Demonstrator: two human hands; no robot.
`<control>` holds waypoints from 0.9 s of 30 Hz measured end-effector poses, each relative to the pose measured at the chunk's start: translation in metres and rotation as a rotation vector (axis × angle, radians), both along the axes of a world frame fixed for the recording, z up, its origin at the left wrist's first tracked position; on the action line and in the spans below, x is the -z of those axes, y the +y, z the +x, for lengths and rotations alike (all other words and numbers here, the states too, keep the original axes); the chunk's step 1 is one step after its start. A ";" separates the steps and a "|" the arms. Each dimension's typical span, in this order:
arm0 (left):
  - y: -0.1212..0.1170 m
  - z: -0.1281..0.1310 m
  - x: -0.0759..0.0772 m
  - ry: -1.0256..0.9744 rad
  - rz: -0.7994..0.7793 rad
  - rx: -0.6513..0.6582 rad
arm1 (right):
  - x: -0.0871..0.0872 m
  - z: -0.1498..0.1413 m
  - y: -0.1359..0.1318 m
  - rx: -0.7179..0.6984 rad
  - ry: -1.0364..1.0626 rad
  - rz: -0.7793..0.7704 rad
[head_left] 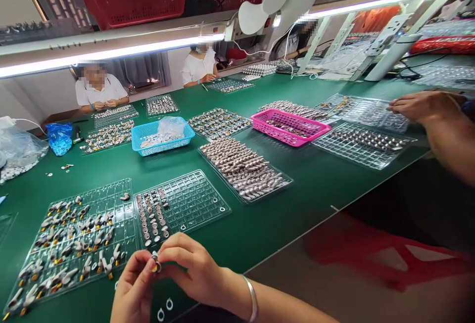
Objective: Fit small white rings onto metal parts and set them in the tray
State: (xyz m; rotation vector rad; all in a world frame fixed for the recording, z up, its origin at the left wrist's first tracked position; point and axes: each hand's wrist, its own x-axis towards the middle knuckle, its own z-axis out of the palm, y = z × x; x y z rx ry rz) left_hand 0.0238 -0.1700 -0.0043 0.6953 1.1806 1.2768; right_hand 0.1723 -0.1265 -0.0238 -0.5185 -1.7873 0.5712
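Near the table's front edge, my left hand [134, 283] and my right hand [195, 263] meet, fingertips pinched on one small earbud part [156, 262] with an orange bit. Fingers cover much of it. Just beyond lies a clear tray [213, 199] with rows of small round caps [151, 214] in its left columns. To the left, another clear tray [122, 234] carries many white stemmed earbud parts [69, 276] with orange tabs. Two small white rings [169, 304] rest on the green table by my hands.
Beyond stand a blue basket [163, 150] holding a plastic bag, a pink basket [285, 137], and a tray piled with grey parts [237, 164]. At right, a co-worker's hand [426, 108] is over a clear tray [374, 115]. Other people sit across the green table [267, 234].
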 end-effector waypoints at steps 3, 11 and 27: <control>-0.003 0.009 0.005 -0.141 -0.048 -0.036 | 0.003 0.007 -0.003 -0.002 -0.001 -0.002; -0.008 0.015 0.007 -0.150 -0.072 -0.010 | 0.002 0.016 -0.008 -0.016 -0.032 0.010; -0.025 0.005 0.012 0.510 0.182 0.043 | 0.004 0.023 -0.023 0.006 0.003 -0.204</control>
